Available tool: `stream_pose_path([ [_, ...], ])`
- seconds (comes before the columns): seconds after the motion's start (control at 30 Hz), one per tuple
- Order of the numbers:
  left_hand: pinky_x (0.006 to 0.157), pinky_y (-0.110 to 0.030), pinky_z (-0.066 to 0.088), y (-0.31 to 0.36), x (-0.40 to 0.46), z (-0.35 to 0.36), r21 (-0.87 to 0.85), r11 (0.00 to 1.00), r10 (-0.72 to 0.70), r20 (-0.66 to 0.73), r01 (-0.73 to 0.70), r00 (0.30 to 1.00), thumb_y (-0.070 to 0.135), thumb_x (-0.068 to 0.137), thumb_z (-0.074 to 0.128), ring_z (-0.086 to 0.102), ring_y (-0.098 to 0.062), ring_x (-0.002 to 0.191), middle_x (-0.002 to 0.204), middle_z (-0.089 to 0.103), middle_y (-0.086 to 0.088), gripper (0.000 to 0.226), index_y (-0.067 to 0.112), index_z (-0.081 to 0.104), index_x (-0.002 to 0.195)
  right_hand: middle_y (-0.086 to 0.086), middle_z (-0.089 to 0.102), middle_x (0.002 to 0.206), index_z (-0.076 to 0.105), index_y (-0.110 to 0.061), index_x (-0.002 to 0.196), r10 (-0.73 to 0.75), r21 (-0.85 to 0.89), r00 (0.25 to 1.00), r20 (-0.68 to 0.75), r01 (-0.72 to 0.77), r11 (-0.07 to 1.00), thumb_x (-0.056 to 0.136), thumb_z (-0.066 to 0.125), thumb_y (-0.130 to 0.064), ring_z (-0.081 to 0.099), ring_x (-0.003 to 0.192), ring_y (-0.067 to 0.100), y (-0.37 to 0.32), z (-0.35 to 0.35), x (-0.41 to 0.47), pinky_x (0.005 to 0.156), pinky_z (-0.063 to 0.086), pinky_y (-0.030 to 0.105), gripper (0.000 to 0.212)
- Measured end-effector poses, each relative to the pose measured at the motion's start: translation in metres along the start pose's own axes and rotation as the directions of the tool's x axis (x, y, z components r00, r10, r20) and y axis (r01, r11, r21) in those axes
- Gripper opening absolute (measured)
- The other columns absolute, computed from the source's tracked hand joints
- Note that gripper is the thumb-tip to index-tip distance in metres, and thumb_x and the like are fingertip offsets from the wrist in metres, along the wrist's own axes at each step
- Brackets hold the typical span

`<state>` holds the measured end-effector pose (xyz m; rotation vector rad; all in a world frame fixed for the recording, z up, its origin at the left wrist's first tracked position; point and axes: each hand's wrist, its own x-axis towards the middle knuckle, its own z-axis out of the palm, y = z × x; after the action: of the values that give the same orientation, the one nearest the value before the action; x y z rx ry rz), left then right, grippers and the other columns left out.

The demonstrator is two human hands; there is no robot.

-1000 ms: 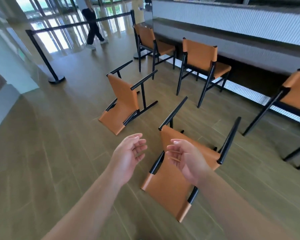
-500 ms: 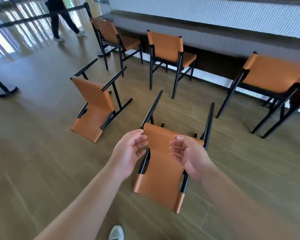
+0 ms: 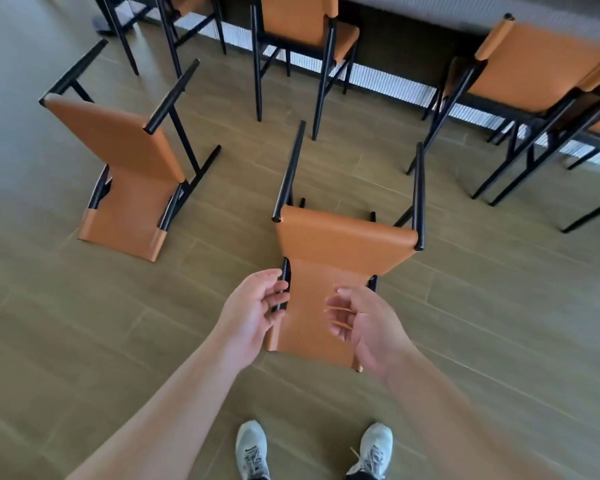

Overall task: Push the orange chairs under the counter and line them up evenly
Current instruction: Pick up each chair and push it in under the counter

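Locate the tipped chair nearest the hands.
Head view, centre: the tipped chair lies on its back on the floor, between the left hand and right hand, above the shoes.

Two orange chairs [image 3: 329,271] [image 3: 125,174] lie tipped back on the floor; others [image 3: 302,19] stand upright.

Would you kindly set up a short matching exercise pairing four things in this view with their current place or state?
Things:
1. left hand
2. right hand
3. far tipped chair
4. upright chair

States:
A. standing on its legs by the counter
B. open, over the near tipped chair's orange back
C. lying on its back, at the left
D. fingers at the black frame rail

Pairs: 1-D, 2-B, 3-C, 4-A
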<state>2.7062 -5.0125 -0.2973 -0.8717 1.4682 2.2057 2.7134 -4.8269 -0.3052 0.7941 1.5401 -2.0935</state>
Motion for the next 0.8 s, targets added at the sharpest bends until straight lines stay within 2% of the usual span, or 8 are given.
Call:
stream_pose_path([
  [0.13,0.081,-0.033,0.049,-0.049,0.032,-0.009,0.108,0.993,-0.034,-0.044,0.038,0.998,0.024,0.097,0.057,0.067,-0.015,0.091,0.102,0.069,-0.001,0.02,0.018,0.068,0.113,0.002,0.069,0.082,0.066,-0.015,0.102,0.046,-0.121,0.999,-0.025,-0.048,0.991,0.093,0.056,-0.014,0.063,0.069,0.015,0.041,-0.023,0.038,0.063,0.048,0.032,0.013],
  [0.3,0.083,-0.033,0.049,-0.145,0.111,-0.02,0.292,0.952,-0.073,-0.064,0.089,0.995,0.022,0.097,0.053,0.067,-0.012,0.092,0.106,0.068,-0.001,0.02,0.023,0.067,0.111,-0.001,0.069,0.083,0.067,-0.019,0.099,0.091,-0.224,0.992,-0.087,-0.109,0.969,0.071,0.059,-0.029,0.064,0.07,0.013,0.113,-0.074,0.123,0.057,0.048,0.027,0.031],
  [0.37,0.082,-0.032,0.049,-0.187,0.154,-0.025,0.327,0.94,-0.075,-0.073,0.095,0.994,0.02,0.096,0.053,0.066,-0.011,0.089,0.105,0.068,0.0,0.018,0.023,0.067,0.108,0.0,0.068,0.083,0.067,-0.019,0.099,0.091,-0.227,0.99,-0.111,-0.115,0.967,0.077,0.06,-0.025,0.063,0.069,0.013,0.152,-0.098,0.167,0.054,0.047,0.025,0.024],
  [0.43,0.083,-0.033,0.049,-0.23,0.2,-0.033,0.331,0.937,-0.087,-0.091,0.113,0.992,0.02,0.096,0.054,0.067,-0.013,0.094,0.109,0.068,0.0,0.016,0.024,0.066,0.106,0.002,0.066,0.083,0.066,-0.018,0.098,0.09,-0.22,0.987,-0.131,-0.118,0.968,0.088,0.057,-0.015,0.062,0.068,0.014,0.197,-0.123,0.215,0.051,0.046,0.024,0.014],
  [0.5,0.088,-0.034,0.051,-0.273,0.247,-0.043,0.331,0.934,-0.101,-0.108,0.131,0.989,0.023,0.098,0.055,0.068,-0.015,0.099,0.111,0.068,-0.001,0.014,0.026,0.066,0.107,0.001,0.066,0.082,0.066,-0.018,0.098,0.1,-0.238,0.985,-0.142,-0.132,0.962,0.091,0.056,-0.013,0.063,0.069,0.013,0.243,-0.147,0.261,0.05,0.046,0.023,0.013],
  [0.57,0.088,-0.034,0.052,-0.317,0.292,-0.055,0.332,0.933,-0.108,-0.117,0.142,0.987,0.026,0.099,0.056,0.068,-0.015,0.099,0.11,0.068,-0.001,0.013,0.026,0.066,0.108,-0.001,0.068,0.081,0.066,-0.02,0.098,0.109,-0.249,0.981,-0.158,-0.146,0.957,0.091,0.057,-0.016,0.064,0.069,0.012,0.289,-0.17,0.304,0.052,0.048,0.023,0.012],
  [0.67,0.081,-0.031,0.051,-0.38,0.353,-0.075,0.351,0.926,-0.104,-0.115,0.139,0.988,0.027,0.098,0.057,0.067,-0.014,0.093,0.105,0.068,-0.001,0.012,0.024,0.066,0.107,-0.003,0.069,0.08,0.067,-0.021,0.096,0.116,-0.263,0.976,-0.182,-0.162,0.951,0.088,0.058,-0.019,0.066,0.071,0.012,0.359,-0.199,0.362,0.057,0.05,0.025,0.012],
  [0.8,0.087,-0.035,0.052,-0.461,0.422,-0.106,0.447,0.886,-0.083,-0.115,0.126,0.99,0.025,0.097,0.056,0.068,-0.012,0.095,0.11,0.07,-0.001,0.013,0.028,0.067,0.102,0.0,0.07,0.09,0.067,-0.025,0.096,0.106,-0.351,0.973,-0.205,-0.174,0.92,0.083,0.06,-0.024,0.067,0.076,0.013,0.44,-0.232,0.427,0.063,0.053,0.029,0.015],
])
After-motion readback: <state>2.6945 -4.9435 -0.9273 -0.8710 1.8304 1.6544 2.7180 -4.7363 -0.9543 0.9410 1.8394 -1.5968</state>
